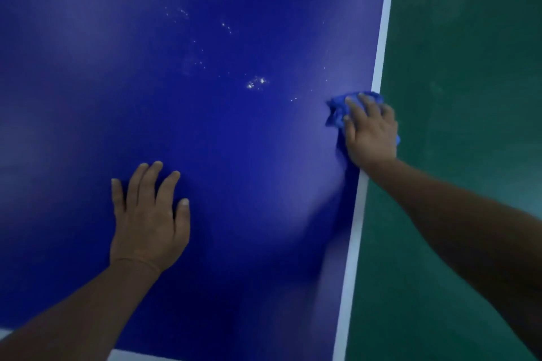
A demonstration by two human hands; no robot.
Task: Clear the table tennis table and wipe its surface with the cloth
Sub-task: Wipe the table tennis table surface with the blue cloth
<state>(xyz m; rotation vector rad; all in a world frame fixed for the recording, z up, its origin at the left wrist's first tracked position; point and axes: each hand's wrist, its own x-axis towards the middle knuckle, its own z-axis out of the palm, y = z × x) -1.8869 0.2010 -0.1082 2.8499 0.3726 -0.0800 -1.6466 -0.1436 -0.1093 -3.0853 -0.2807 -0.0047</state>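
Lying bunched at right edge of blue bench point(205, 132), blue cloth point(337, 111) pressed down under right hand point(371, 133), fingers spread flat. Left hand point(148, 218) flat on bench, fingers straight, holding nothing. White specks point(256, 82) beyond cloth. Green floor point(469, 97) beside bench.

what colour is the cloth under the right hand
Blue, close to the table's own blue; the cloth shows best in the head view.

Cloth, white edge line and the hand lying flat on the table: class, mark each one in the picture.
cloth point(337, 110): head view, bunched part left of the fingers.
white edge line point(381, 38): head view, strip along the table's right edge.
left hand point(148, 220): head view, back of the hand.
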